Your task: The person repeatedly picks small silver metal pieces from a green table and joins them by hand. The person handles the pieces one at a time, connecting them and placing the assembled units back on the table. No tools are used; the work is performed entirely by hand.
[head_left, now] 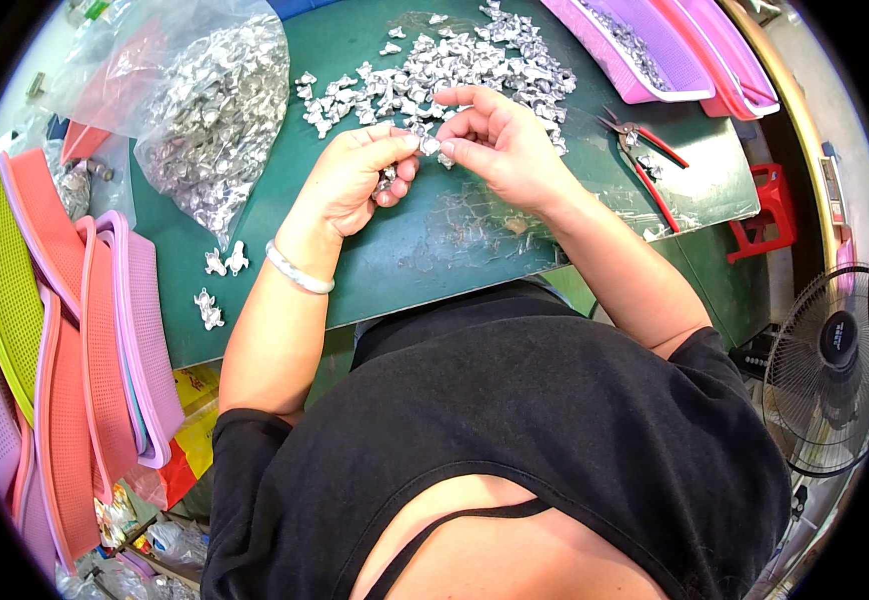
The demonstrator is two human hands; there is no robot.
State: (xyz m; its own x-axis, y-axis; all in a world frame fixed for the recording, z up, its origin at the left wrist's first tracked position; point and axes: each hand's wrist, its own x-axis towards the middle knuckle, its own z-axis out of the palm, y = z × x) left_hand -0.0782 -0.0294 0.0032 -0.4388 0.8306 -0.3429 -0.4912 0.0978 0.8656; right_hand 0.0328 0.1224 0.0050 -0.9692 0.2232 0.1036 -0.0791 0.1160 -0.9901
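Hands meet above the green table (385, 285), at the near edge of a heap of silver pieces (430, 80). Left hand (353, 180): forearm runs up from the lower left, a pale bracelet (298, 272) around the wrist; thumb lies across toward the index finger, other fingers curled in toward the palm. Grip on this side: thumb and index finger pinch a small metal piece (429, 146), while further pieces (387, 180) sit within the curled fingers. Right hand (505, 145): forearm slants up and leftward from the lower right; index finger arched and raised, remaining visible fingers bent, thumb pointing left with its tip at the same piece. Whether the right fingertips pinch it or only touch it, cannot tell. Piece location: between the two sets of fingertips, in front of the heap. Surroundings: clear plastic bag (220, 110) full of similar pieces, left of the heap; three loose pieces (215, 280) on the table below the bag; red-handled pliers (645, 172) lying with jaws apart at the right; purple basket (640, 60) at the upper right, containing small grey pieces.
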